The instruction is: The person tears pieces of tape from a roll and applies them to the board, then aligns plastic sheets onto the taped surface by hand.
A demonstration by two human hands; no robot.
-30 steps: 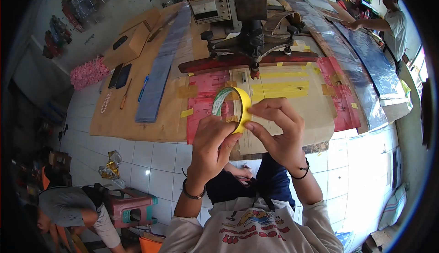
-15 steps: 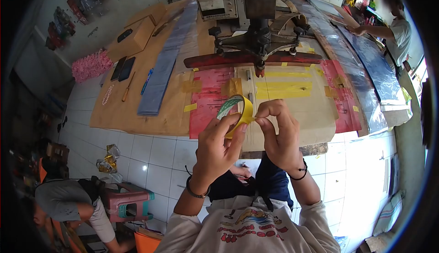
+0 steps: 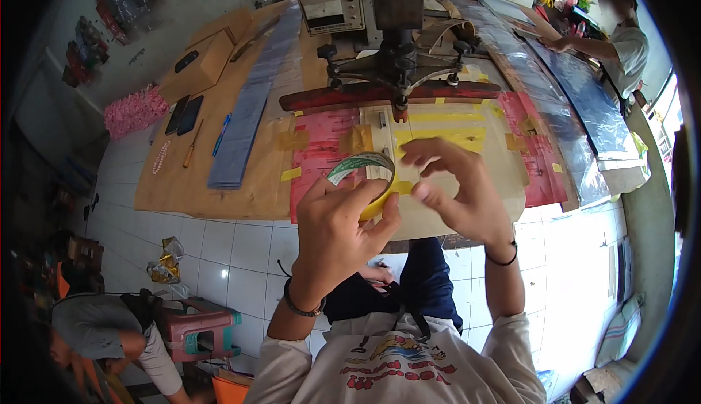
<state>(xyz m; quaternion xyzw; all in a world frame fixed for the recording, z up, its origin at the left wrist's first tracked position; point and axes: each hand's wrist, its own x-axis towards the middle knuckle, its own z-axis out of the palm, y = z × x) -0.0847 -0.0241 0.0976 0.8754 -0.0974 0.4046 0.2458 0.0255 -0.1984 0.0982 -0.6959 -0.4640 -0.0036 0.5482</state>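
My left hand (image 3: 343,218) is closed round a roll of yellow tape (image 3: 383,198), its thumb and fingers pinching the lower rim. Green print shows on the inside of the roll's core. A short yellow end stands out from the roll toward my right thumb; whether it touches the thumb I cannot tell. Slightly blurred, my right hand (image 3: 467,192) is just right of the roll, with thumb and fingers apart. Beyond both hands lies a beige work board (image 3: 504,163) with yellow tape strips, flanked by red sheets (image 3: 321,141) patched with tape.
A machine press head (image 3: 400,64) with a red bar (image 3: 328,98) overhangs the board. Blue plastic strips (image 3: 255,105), a screwdriver (image 3: 193,143) and phones (image 3: 190,114) lie on the left. One person (image 3: 624,54) works at the far right; another (image 3: 102,331) bends near a stool (image 3: 201,331).
My right hand has come away from the tape roll to the right, and its pinch has opened. My left hand still holds the roll, which has tilted a little.
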